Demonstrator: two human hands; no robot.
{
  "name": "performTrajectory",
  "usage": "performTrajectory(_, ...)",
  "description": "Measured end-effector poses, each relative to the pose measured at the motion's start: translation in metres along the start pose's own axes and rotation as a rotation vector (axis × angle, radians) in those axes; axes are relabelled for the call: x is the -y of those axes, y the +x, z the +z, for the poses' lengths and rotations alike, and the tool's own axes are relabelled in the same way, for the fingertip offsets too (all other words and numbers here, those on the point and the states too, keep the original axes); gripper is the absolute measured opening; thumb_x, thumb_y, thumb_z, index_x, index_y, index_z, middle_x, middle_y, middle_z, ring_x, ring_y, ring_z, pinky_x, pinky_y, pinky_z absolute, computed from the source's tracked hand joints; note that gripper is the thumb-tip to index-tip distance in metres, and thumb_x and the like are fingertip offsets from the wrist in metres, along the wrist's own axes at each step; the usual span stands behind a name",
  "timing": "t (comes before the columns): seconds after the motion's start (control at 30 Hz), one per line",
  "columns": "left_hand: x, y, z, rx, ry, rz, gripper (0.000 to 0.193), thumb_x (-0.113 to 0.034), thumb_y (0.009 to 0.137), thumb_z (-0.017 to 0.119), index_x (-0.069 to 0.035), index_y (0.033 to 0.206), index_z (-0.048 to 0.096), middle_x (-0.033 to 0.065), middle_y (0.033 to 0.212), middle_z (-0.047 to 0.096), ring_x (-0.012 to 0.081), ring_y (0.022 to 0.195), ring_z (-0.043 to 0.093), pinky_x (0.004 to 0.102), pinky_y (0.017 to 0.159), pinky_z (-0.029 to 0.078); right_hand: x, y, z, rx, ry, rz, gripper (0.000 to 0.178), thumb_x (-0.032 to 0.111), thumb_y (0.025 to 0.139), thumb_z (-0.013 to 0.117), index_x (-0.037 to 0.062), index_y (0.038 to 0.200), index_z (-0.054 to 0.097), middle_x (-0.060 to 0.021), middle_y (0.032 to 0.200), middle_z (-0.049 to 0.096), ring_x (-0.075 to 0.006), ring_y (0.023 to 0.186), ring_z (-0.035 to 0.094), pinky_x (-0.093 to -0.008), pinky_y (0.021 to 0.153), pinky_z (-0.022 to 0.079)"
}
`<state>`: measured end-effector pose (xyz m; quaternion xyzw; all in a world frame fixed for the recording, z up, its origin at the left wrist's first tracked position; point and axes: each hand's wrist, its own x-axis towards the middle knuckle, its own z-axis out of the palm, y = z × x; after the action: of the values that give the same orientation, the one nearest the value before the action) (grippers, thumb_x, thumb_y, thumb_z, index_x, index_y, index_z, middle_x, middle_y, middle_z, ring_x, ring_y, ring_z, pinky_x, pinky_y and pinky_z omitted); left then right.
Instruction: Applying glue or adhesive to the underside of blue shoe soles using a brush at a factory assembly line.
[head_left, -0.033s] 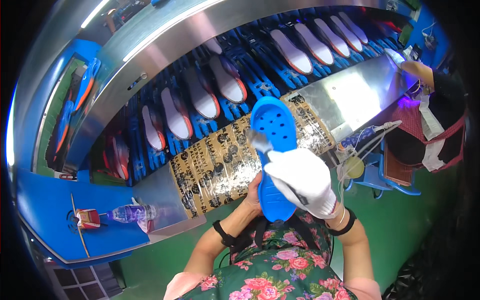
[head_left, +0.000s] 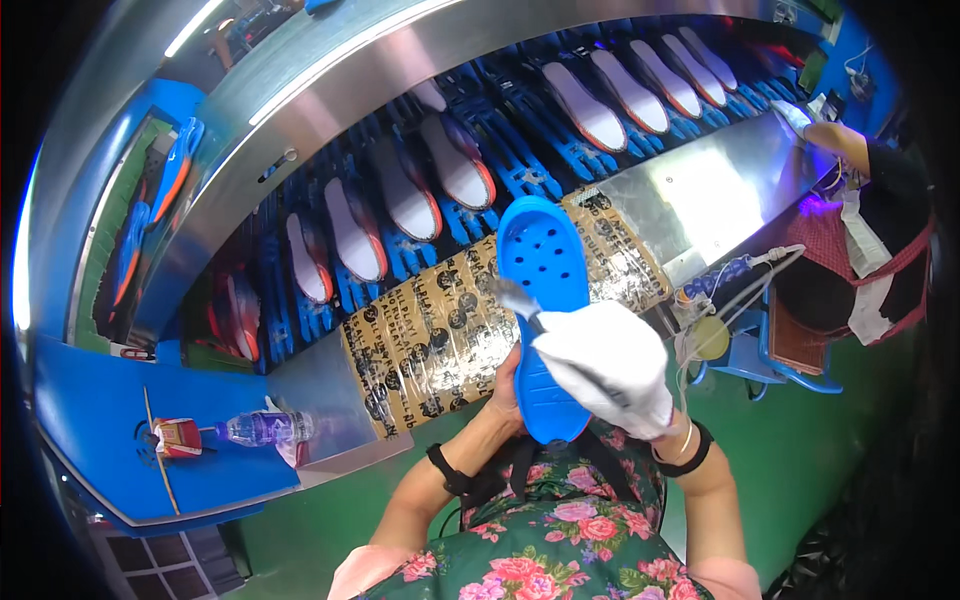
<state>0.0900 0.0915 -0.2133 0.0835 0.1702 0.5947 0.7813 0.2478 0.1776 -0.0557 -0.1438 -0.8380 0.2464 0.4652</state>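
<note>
A blue shoe sole (head_left: 542, 240) with several small holes in its wider far part stands lengthwise in front of me. My bare left hand (head_left: 508, 392) grips its left edge near the lower half. In a white glove, my right hand (head_left: 610, 362) is closed around a brush (head_left: 518, 300), whose dark handle partly shows under the fingers. The bristles are over the sole's middle, at its left side; whether they touch it I cannot tell. The gloved hand covers the sole's right side.
Shoes with pale soles facing up (head_left: 350, 230) line a rack of blue holders beyond a patterned, tape-covered ledge (head_left: 440, 325). A plastic bottle (head_left: 258, 428) and a small red box (head_left: 177, 437) lie at left. Another person's hand (head_left: 792, 118), cables and a blue stool (head_left: 750, 355) are at right.
The brush has shifted a little down and left, and its bristles now reach over the sole's left edge. The sole has moved slightly left.
</note>
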Motion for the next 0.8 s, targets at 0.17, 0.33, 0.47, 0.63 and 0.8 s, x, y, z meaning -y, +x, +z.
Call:
performTrajectory(0.17, -0.006, 0.013, -0.02, 0.44, -0.315, 0.022, 0.08, -0.062, 0.095, 0.052, -0.011, 0.155, 0.034, 0.0155, 0.154, 0.043, 0.0357, 0.138, 0.046, 0.0551, 0.115, 0.037, -0.016, -0.011, 0.01, -0.307, 0.124, 0.201, 0.03, -0.005, 0.074, 0.077, 0.0039, 0.103, 0.075, -0.0188, 0.105, 0.072, -0.0317, 0.092, 0.07, -0.039, 0.08, 0.055)
performTrajectory(0.33, -0.023, 0.027, 0.05, 0.047, 0.126, 0.145, 0.106, -0.08, 0.084, 0.051, -0.006, 0.156, 0.025, 0.021, 0.154, 0.04, 0.0391, 0.14, 0.043, 0.0564, 0.117, 0.033, -0.004, -0.016, 0.012, -0.097, 0.074, 0.059, 0.026, -0.001, 0.077, 0.076, 0.004, 0.102, 0.075, -0.015, 0.104, 0.074, -0.0285, 0.091, 0.071, -0.0387, 0.082, 0.055)
performTrajectory(0.47, -0.028, 0.031, 0.056, 0.016, 0.167, 0.269, 0.108, -0.083, 0.083, 0.05, -0.011, 0.158, 0.023, 0.0201, 0.155, 0.037, 0.0391, 0.139, 0.044, 0.0576, 0.114, 0.037, -0.017, -0.015, 0.016, -0.238, 0.106, 0.107, 0.025, -0.002, 0.078, 0.075, 0.004, 0.103, 0.074, -0.0149, 0.101, 0.073, -0.0283, 0.089, 0.07, -0.038, 0.082, 0.055)
performTrajectory(0.63, -0.035, 0.041, 0.048, 0.246, 0.088, 0.221, 0.108, -0.082, 0.082, 0.053, -0.009, 0.157, 0.023, 0.0157, 0.153, 0.04, 0.043, 0.133, 0.049, 0.0618, 0.109, 0.041, -0.009, -0.029, 0.031, -0.122, 0.138, 0.062, 0.026, 0.001, 0.077, 0.078, 0.0054, 0.102, 0.074, -0.0135, 0.108, 0.074, -0.0266, 0.095, 0.071, -0.0391, 0.086, 0.054)
performTrajectory(0.8, -0.043, 0.041, 0.059, 0.162, -0.007, 0.305, 0.106, -0.083, 0.083, 0.05, -0.01, 0.156, 0.026, 0.0163, 0.149, 0.045, 0.0481, 0.128, 0.052, 0.0618, 0.105, 0.046, -0.015, -0.026, 0.024, -0.076, 0.107, 0.052, 0.028, 0.0, 0.079, 0.075, 0.0078, 0.106, 0.074, -0.0132, 0.109, 0.073, -0.0273, 0.097, 0.071, -0.039, 0.089, 0.054)
